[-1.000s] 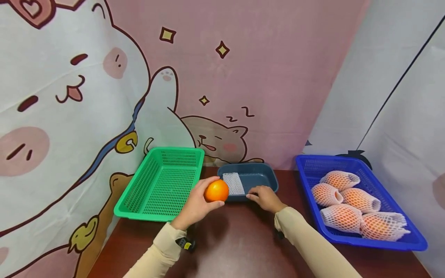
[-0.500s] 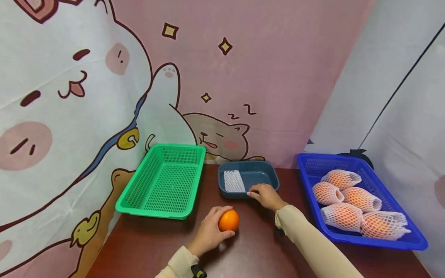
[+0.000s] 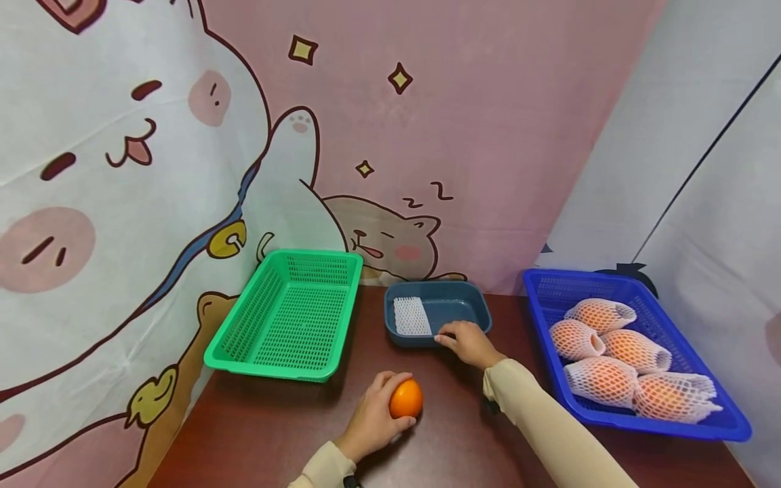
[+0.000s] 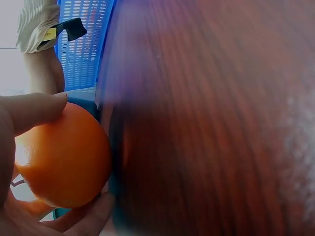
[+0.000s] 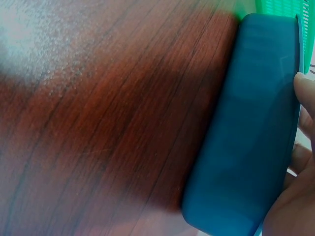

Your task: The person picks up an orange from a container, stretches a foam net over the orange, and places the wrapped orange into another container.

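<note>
My left hand (image 3: 373, 419) holds a bare orange (image 3: 407, 398) low over the table, with thumb and fingers curled around its sides. In the left wrist view the orange (image 4: 66, 156) sits right by the wooden surface; whether it touches is unclear. My right hand (image 3: 468, 344) is at the front rim of a small dark blue basin (image 3: 448, 289), thumb at the outer edge and fingers curled over the inside. The right wrist view shows that thumb (image 5: 306, 91) against the basin's rim. A white foam net sleeve (image 3: 411, 316) lies flat in the basin's left part, beside my right fingertips.
A green plastic basket (image 3: 305, 325) stands at the left with nothing in it. At the right, a blue basket (image 3: 647, 423) holds several fruits in foam nets (image 3: 601, 379). The dark red wooden table (image 3: 244, 434) meets a cartoon-printed cloth (image 3: 488, 135) behind.
My left hand has brought the orange from in front of the basin down and toward me, slightly to the right. The right hand has stayed at the basin's rim.
</note>
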A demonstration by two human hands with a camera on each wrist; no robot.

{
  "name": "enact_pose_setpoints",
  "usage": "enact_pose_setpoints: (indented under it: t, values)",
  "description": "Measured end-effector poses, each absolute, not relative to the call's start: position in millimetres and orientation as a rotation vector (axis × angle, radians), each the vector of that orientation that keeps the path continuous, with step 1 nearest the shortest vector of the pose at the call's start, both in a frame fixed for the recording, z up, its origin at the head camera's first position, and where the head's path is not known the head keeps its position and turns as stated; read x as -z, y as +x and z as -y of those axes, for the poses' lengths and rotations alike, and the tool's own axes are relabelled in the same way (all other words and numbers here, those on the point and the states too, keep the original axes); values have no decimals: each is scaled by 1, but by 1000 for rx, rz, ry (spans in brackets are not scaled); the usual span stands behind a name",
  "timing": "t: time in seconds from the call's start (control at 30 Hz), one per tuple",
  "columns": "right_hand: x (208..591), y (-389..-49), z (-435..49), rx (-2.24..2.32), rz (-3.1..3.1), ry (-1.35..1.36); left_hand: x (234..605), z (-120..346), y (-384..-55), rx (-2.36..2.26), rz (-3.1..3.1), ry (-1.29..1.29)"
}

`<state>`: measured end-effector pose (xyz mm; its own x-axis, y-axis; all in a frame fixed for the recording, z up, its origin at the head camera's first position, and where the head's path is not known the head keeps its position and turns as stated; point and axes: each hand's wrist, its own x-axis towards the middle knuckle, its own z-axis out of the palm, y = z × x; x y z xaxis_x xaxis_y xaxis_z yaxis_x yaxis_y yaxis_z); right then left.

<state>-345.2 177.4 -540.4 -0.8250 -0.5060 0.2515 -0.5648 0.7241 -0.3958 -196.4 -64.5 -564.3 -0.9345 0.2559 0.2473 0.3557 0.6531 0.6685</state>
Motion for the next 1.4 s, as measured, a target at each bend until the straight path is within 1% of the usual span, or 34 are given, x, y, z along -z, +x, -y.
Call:
enact_pose_setpoints:
  t: [0.5, 1.4]
  values:
    - [538, -344, -177, -715, 2812, 862, 567, 60, -200, 1044, 2690, -545]
    - [538, -342, -176, -713, 2832, 840, 572, 52, -190, 935, 2638, -560]
